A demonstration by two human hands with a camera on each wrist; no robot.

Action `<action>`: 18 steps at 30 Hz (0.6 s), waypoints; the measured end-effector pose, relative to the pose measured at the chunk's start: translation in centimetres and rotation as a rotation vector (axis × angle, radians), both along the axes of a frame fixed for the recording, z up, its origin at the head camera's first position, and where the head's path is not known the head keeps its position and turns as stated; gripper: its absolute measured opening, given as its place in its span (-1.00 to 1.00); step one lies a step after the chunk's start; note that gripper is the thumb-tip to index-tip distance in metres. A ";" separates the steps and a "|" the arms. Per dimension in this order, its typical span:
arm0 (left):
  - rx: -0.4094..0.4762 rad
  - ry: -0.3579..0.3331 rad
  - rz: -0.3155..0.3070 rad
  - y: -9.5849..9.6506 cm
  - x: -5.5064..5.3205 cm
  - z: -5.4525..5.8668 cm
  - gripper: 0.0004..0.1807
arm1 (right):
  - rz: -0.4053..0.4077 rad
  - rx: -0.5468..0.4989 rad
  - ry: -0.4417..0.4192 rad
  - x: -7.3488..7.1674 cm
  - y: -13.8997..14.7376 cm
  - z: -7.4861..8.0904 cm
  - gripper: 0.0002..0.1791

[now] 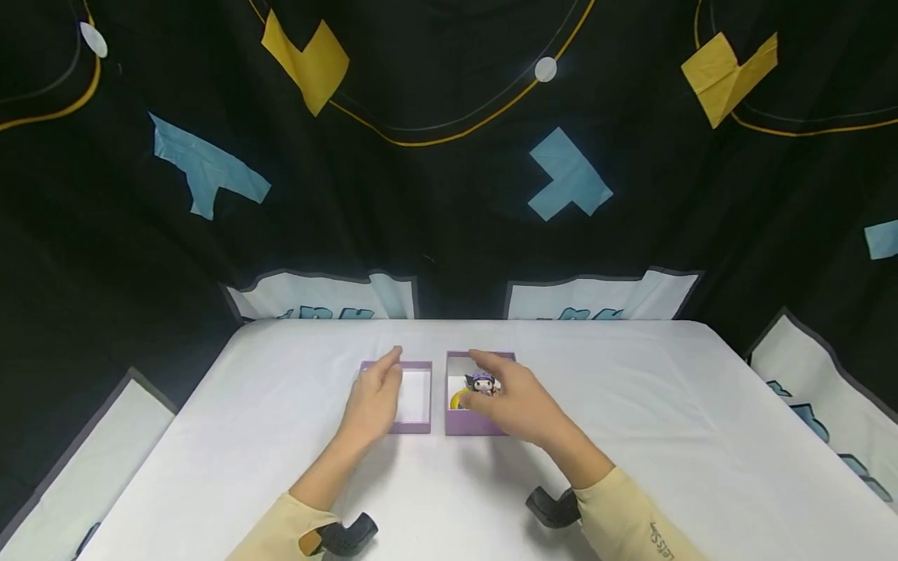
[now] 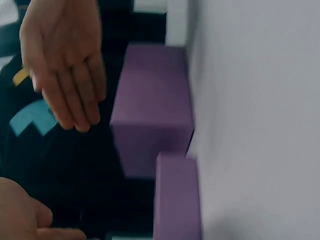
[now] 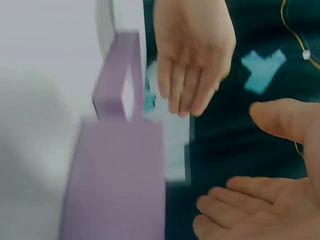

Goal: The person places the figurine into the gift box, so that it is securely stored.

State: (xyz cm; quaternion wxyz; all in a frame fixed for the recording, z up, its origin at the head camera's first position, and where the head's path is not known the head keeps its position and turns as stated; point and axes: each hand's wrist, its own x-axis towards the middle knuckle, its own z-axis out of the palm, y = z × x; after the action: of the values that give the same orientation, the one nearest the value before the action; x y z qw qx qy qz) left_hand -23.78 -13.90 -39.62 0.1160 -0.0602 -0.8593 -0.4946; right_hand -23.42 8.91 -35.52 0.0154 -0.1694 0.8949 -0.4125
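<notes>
Two purple boxes with white insides stand side by side on the white table. The left one is a shallow box or lid (image 1: 414, 428); the right one is a deeper box (image 1: 468, 423). Inside the deeper box sit a small figurine (image 1: 483, 382) with a dark hood and a yellow item (image 1: 457, 400), partly covered by my right hand (image 1: 521, 401). That hand hovers over the box's right side, fingers extended and thumb apart. My left hand (image 1: 374, 400) is held over the shallow box's left side with its fingers straight. Both palms show in the right wrist view, holding nothing.
The white-covered table (image 1: 666, 436) extends to both sides and toward me. Behind it hangs a black cloth (image 1: 449, 210) with blue and yellow paper shapes. Black camera mounts (image 1: 554, 508) stick out from both wrists near the table.
</notes>
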 end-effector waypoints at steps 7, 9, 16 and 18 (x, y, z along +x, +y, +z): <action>-0.041 -0.126 0.138 -3.5 -1.2 -0.2 -0.41 | 0.101 -0.176 -0.043 1.3 -3.6 -1.2 -0.20; -0.062 -0.139 0.145 -3.9 -1.4 -0.5 -0.40 | 0.115 -0.185 -0.045 1.6 -4.6 -1.6 -0.17; -0.102 -0.200 0.106 -4.7 -1.4 -0.9 -0.35 | 0.098 -0.152 -0.098 2.5 -8.4 -3.5 -0.03; -0.115 -0.204 0.104 -4.7 -1.1 -1.0 -0.35 | 0.087 -0.124 -0.119 2.6 -9.0 -4.1 0.01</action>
State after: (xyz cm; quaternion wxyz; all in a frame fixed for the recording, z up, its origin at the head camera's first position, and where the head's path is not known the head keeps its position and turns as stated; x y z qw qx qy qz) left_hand -24.84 -18.63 -40.59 0.0498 0.0283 -0.8955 -0.4414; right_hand -20.77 -0.13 -39.65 0.0762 -0.1840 0.8569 -0.4754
